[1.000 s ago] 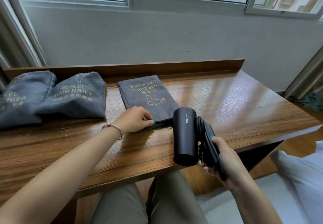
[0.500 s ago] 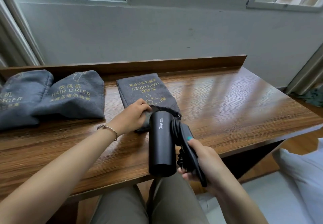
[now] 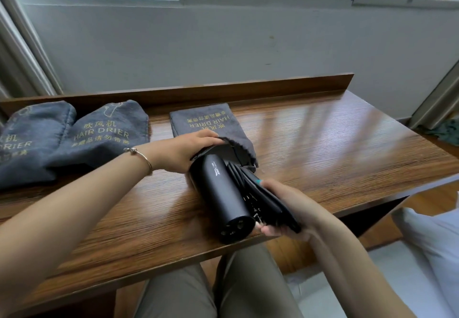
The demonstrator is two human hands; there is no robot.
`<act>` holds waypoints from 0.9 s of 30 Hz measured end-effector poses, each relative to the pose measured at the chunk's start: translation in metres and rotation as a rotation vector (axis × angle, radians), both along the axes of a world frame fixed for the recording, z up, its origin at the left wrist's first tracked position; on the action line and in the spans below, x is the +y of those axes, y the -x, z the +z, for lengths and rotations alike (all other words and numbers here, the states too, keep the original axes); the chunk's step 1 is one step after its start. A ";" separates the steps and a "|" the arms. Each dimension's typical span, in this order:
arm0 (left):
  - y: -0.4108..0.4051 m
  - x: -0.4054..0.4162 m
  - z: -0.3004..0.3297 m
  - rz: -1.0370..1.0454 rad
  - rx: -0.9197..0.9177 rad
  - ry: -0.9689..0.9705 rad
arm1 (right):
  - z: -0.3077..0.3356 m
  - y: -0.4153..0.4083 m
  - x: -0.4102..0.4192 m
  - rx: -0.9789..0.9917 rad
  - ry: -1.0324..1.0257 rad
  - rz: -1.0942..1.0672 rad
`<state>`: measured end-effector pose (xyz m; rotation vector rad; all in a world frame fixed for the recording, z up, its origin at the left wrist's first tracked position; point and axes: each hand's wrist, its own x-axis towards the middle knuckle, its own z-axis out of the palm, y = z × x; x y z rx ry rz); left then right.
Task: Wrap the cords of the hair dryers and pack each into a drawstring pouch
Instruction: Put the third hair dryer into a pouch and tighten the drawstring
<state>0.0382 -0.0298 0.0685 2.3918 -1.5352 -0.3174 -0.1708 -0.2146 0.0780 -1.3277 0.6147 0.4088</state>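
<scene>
Done: two filled grey pouches (image 3: 72, 141) at the table's (image 3: 323, 143) far left corner.
Left hand (image 3: 183, 150): fingers pinch third pouch (image 3: 213, 126) mouth open.
Right hand (image 3: 285, 208): fingers grasp black folding hair dryer (image 3: 223, 193) with wrapped cord (image 3: 250, 193), nose at mouth.
Left: insertion, drawstring closure.

The black hair dryer (image 3: 224, 199) lies tilted above the near counter edge, its nose just inside the mouth of the flat grey pouch (image 3: 211, 125), with the cord (image 3: 250, 188) wound round its folded handle. Two more grey pouches (image 3: 74, 141), full and rounded, lie together at far left
</scene>
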 end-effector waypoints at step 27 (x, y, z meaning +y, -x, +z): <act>0.019 -0.010 -0.007 0.190 -0.112 0.104 | 0.020 -0.041 -0.016 -0.094 0.056 -0.023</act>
